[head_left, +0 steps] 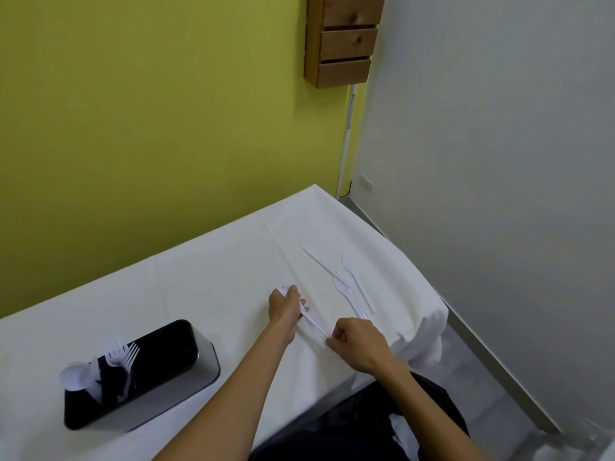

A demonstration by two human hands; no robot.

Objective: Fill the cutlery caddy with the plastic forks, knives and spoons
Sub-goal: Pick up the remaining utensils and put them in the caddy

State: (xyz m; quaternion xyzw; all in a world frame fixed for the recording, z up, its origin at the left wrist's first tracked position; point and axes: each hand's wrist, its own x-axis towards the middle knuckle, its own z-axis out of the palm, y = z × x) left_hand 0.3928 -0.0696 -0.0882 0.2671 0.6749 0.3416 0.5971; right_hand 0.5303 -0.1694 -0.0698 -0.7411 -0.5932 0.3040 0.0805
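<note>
A steel cutlery caddy (186, 380) with a black rim stands at the lower left of the white-clothed table (199, 277). Its near end holds white plastic forks (124, 356) and a spoon (73, 377). My left hand (286, 306) is closed around a white plastic spoon (312, 322), bowl end poking out past my fingers. My right hand (357, 344) pinches the far end of that spoon's handle. A white knife (319, 259) and some forks (354, 284) lie loose on the cloth beyond my hands.
The table's right edge drops off just right of the loose cutlery. A green wall runs behind the table, with a wooden box (342, 41) mounted on it. A black bag (382, 424) sits below the table's front edge.
</note>
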